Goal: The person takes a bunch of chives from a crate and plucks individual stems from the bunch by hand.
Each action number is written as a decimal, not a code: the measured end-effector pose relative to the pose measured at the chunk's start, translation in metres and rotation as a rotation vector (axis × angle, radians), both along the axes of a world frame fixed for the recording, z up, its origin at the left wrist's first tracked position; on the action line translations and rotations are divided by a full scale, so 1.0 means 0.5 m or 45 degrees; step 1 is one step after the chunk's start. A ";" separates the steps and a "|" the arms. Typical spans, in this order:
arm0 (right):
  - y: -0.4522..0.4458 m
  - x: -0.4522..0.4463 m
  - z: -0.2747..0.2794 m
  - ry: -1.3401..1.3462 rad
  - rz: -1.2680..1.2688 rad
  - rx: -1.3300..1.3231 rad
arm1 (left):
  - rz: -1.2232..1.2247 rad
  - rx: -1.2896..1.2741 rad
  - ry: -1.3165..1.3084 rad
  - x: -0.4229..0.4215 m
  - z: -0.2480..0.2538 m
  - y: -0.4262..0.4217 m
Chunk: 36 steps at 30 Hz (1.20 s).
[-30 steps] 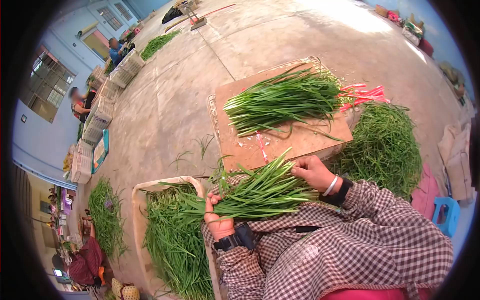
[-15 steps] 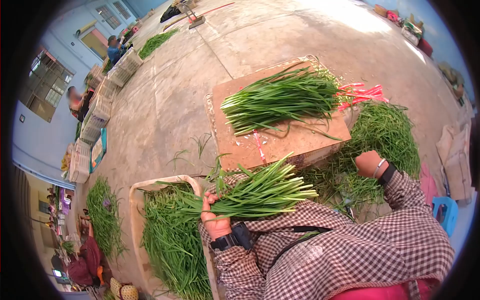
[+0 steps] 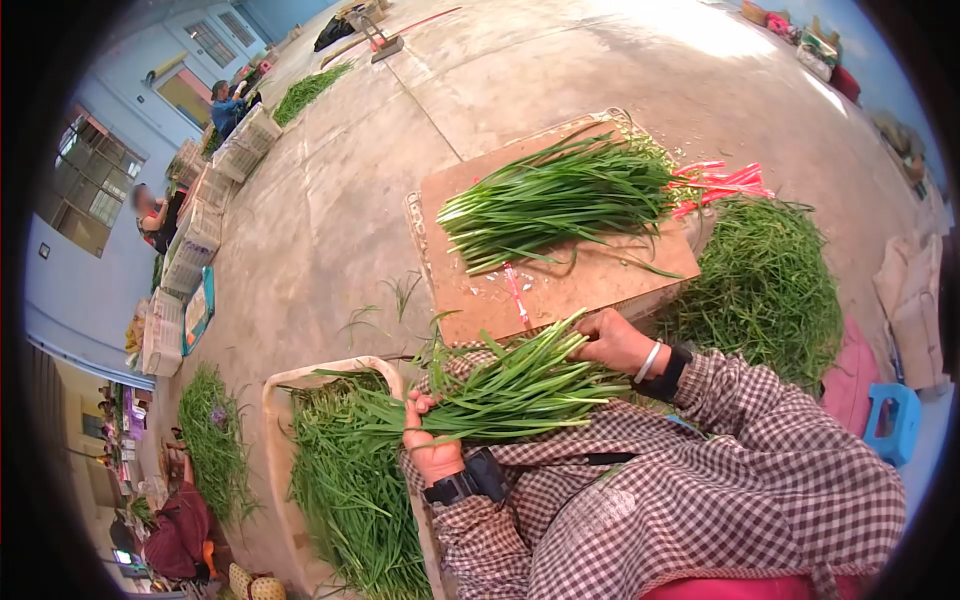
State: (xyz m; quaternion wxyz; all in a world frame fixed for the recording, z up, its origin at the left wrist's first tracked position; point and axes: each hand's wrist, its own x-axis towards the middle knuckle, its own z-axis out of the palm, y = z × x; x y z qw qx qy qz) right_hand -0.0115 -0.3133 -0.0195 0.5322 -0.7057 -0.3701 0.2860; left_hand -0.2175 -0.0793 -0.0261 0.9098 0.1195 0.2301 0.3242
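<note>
A bunch of garlic chives (image 3: 510, 395) lies across my lap, pale stem ends to the right. Wrapped round its leafy left part is my left hand (image 3: 430, 445), closed. My right hand (image 3: 615, 342) is at the upper stem ends, with fingers pinched together on the chives there; the fingertips are partly hidden. A brown board (image 3: 460, 315) in front of me bears a larger pile of chives (image 3: 565, 200), with a red-and-white strip (image 3: 516, 290) partly under it. By my left arm stands a pale crate (image 3: 275, 450) full of loose chives (image 3: 350, 490).
More red strips (image 3: 735, 182) lie at the board's right corner. A heap of loose greens (image 3: 765, 290) sits on the floor at right, near a blue stool (image 3: 890, 425). Along the left wall, people (image 3: 228, 108) sit behind white crates (image 3: 195, 240); another greens heap (image 3: 212, 430) lies nearer.
My right hand has moved left from above the floor heap to the stem ends of the bunch. My left hand keeps its hold, and the pile on the board is unchanged.
</note>
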 end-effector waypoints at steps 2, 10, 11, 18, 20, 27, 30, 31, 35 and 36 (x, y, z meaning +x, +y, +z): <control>-0.002 -0.006 -0.017 0.349 -0.148 0.081 | -0.024 -0.013 -0.042 0.002 -0.003 0.003; -0.090 0.021 -0.015 0.874 -0.032 0.343 | -0.030 -0.075 -0.082 0.002 0.001 0.004; -0.104 0.024 -0.007 0.932 -0.039 0.350 | -0.034 -0.075 -0.081 0.002 -0.001 0.005; -0.112 0.045 -0.002 0.692 -0.068 -0.004 | -0.022 -0.016 0.013 0.006 0.006 -0.001; -0.068 0.040 -0.008 0.516 -0.013 -0.057 | -0.036 0.042 0.040 0.008 0.007 0.000; 0.013 0.010 -0.003 0.601 0.047 0.110 | -0.078 -0.030 -0.105 -0.001 -0.001 0.004; 0.003 -0.010 0.008 0.641 0.000 0.184 | -0.030 0.009 -0.086 0.003 0.008 -0.006; -0.003 -0.021 0.016 0.491 -0.016 0.194 | -0.006 0.001 -0.105 0.005 0.007 -0.007; -0.006 -0.070 0.006 0.013 -0.188 0.365 | 0.033 -0.091 -0.310 -0.001 -0.024 -0.001; -0.005 -0.073 0.011 -0.232 -0.169 0.362 | 0.037 -0.089 -0.312 0.000 -0.022 -0.008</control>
